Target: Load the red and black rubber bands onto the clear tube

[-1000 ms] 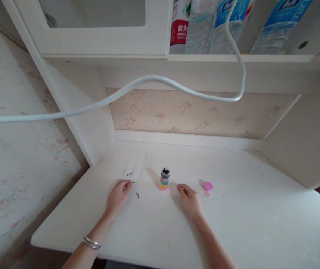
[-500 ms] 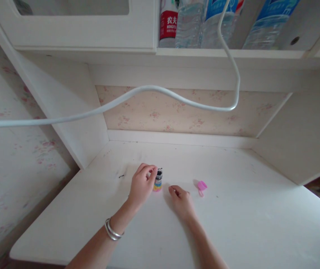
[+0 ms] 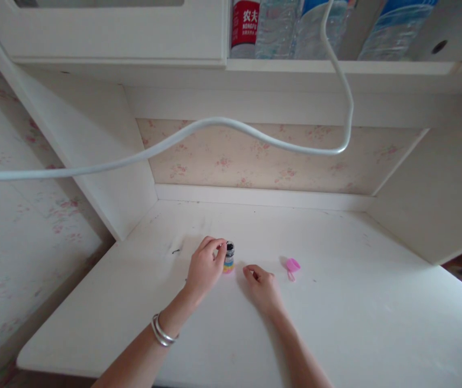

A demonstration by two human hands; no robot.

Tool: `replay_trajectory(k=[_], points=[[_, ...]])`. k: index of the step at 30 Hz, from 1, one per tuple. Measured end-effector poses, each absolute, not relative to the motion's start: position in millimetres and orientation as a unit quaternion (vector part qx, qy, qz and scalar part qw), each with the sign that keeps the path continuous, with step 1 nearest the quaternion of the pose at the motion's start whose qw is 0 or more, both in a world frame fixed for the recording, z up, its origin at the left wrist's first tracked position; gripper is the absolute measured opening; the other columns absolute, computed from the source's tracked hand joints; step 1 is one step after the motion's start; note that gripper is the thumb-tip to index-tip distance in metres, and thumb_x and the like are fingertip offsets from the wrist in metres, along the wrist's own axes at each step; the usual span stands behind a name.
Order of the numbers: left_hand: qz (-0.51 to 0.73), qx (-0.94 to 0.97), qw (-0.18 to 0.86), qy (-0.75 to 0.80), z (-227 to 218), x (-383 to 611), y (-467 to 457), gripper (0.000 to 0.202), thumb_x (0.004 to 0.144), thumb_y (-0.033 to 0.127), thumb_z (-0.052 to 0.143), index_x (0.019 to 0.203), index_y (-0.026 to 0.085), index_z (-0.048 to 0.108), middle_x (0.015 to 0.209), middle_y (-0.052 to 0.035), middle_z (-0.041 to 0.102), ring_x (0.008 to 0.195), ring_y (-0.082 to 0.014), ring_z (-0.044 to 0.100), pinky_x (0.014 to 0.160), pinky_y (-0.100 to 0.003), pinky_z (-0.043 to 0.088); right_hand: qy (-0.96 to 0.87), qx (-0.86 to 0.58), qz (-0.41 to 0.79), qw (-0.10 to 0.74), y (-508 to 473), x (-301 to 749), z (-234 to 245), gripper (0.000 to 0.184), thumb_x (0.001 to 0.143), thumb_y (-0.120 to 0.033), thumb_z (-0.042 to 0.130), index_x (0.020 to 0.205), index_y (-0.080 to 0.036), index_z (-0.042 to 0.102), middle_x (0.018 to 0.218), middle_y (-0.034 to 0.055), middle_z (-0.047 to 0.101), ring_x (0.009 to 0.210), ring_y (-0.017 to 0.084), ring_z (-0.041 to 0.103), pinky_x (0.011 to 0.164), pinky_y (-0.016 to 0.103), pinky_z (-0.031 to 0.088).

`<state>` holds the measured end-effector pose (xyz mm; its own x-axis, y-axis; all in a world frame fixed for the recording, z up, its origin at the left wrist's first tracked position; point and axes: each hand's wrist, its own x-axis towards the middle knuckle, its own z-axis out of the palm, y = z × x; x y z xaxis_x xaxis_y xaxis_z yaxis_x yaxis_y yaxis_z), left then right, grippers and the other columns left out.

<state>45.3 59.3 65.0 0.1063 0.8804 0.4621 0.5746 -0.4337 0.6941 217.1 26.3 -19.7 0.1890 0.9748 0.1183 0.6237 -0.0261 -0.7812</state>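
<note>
A small clear jar point(image 3: 229, 257) with yellow, blue and pink colouring near its base stands upright on the white desk point(image 3: 360, 323). Black contents show at its uncovered mouth. Thumb and fingertips of my left hand point(image 3: 205, 264) are pinched together at the jar's rim; whatever they hold is too small to make out. To the right of the jar, my right hand point(image 3: 263, 291) rests loosely curled on the desk, with nothing visible in it. A pink cap with a loop point(image 3: 292, 265) lies farther right, apart from both hands.
A short dark curled strand point(image 3: 176, 251) lies on the desk left of my left hand. A white cable point(image 3: 222, 122) hangs across the view in front of the shelf. Plastic bottles point(image 3: 277, 32) stand in the open cupboard above.
The small dark piece that showed above the jar's mouth beside my left fingertips is no longer visible there. Both hands stay in place; the view shifts slightly.
</note>
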Motion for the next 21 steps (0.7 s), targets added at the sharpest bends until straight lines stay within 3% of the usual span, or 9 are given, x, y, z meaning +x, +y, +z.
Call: replay_trajectory(k=[10,18,21], points=[[0.425,0.686,0.174,0.565,38,-16,58,0.027,0.089,0.039,0.043,0.095,0.020,0.062,0.086,-0.0016,0.063,0.064,-0.0113,0.055,0.065,-0.024,0.044,-0.589,-0.670,0.235,0.386,26,219,-24,0.038,0.086,-0.047,0.044,0.083,-0.020,0.071,0.053,-0.0001,0.057,0.050,0.014,0.050,0.049,0.024,0.031],[0.320,0.625,0.105,0.705,-7,-84,81,0.030,0.082,0.032,0.048,0.107,0.019,0.058,0.094,-0.0037,0.062,0.083,-0.0174,0.061,0.078,-0.029,0.046,-0.596,-0.676,0.216,0.374,26,217,-25,0.045,0.086,-0.050,0.040,0.085,-0.017,0.071,0.060,0.0031,0.063,0.053,0.015,0.054,0.052,0.024,0.034],[0.299,0.611,0.097,0.726,-16,-92,89,0.035,0.080,0.030,0.050,0.112,0.016,0.056,0.096,-0.0064,0.060,0.087,-0.0197,0.061,0.081,-0.031,0.046,-0.634,-0.683,0.159,0.325,20,213,-25,0.042,0.088,-0.047,0.038,0.087,-0.019,0.070,0.059,0.0027,0.064,0.053,0.014,0.056,0.052,0.023,0.033]])
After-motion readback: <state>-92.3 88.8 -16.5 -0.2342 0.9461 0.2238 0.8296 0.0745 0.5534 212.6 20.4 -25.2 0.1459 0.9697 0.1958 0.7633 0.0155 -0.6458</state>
